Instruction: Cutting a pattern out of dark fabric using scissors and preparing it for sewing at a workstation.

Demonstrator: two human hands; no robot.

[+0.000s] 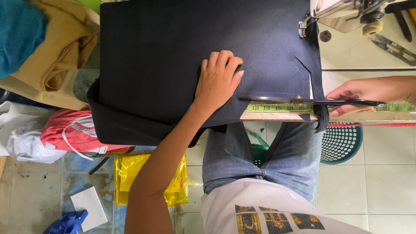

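Note:
A large piece of dark navy fabric lies spread over the table, and its left part hangs over the edge. My left hand presses flat on the cloth near its front edge, fingers apart. My right hand grips the handles of black scissors, whose blades lie along the front edge of the fabric, pointing left toward my left hand. An angled cut line shows in the cloth just above the blades. A yellow-green tape measure runs along the table's front edge under the scissors.
A sewing machine stands at the back right, with thread snips beside it. Folded tan cloth and teal cloth sit at the left. Below are bags, a yellow plastic bag and a green basket on the tiled floor.

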